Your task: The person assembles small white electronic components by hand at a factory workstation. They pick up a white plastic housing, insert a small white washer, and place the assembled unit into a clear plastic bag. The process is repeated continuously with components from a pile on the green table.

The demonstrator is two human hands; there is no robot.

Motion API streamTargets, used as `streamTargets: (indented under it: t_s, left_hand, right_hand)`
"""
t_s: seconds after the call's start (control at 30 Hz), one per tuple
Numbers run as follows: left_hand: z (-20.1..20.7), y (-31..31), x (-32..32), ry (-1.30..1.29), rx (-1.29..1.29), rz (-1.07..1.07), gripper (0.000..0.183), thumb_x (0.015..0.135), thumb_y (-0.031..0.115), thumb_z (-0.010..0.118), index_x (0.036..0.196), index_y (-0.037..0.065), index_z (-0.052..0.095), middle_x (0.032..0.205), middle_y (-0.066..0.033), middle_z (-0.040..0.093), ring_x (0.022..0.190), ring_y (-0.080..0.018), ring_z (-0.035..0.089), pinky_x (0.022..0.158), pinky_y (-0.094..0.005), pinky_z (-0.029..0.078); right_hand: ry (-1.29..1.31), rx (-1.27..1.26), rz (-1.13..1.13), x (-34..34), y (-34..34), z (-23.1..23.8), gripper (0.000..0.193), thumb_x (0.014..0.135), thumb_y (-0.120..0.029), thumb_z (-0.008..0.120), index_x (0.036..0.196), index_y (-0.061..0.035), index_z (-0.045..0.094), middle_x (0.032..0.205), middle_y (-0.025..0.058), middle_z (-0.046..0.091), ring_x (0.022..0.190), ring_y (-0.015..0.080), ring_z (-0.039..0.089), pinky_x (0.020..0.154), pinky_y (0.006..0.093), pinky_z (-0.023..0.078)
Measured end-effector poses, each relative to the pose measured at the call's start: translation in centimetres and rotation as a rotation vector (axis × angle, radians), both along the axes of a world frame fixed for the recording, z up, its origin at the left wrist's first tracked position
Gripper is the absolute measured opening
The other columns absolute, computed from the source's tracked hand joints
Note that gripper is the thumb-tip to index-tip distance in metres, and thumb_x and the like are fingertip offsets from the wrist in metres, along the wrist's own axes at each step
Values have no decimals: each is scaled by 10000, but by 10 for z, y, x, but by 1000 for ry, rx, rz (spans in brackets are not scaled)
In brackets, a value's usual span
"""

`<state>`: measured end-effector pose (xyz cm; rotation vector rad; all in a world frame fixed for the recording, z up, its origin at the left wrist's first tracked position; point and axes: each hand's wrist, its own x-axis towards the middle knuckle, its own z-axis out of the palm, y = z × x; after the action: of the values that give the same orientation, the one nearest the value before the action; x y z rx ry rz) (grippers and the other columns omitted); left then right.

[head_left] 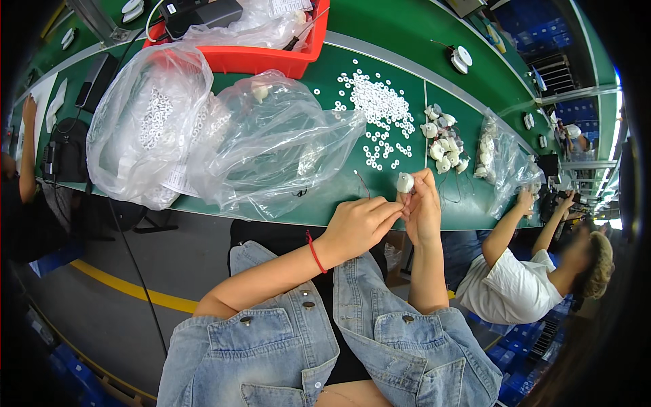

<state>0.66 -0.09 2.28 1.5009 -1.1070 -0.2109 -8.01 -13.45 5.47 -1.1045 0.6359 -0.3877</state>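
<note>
Head view: I am watching the right hand holding a white rounded plastic part over the green surface, near its front edge. The left hand is meeting it with narrowed fingertips; whether they are gripping anything, I cannot tell. For clean work, I am judging, the right hand should be steadying the part, with the thin wire lead lying clear of the loose white rings.
</note>
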Motion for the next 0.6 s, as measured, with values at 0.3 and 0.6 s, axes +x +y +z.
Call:
streamTargets:
  t_s: [0.3,0.6]
  left_hand:
    - [1,-3,-3,117,-30,46,295,891,89,639,1186,90,654,799,-58,672,647,-239,655,588,-356,531]
    - [0,-2,1,-42,120,-8,417,893,68,617,1309,74,604,715,-77,606,605,-230,618,573,-348,520]
  right_hand:
    - [-29,508,-56,-9,3,-5,167,1012,-289,445,989,-131,494,722,16,476,538,83,383,438,212,288]
    - [12,65,-75,-11,6,-10,214,1053,-306,445,1055,-96,483,804,19,516,592,50,386,467,213,272]
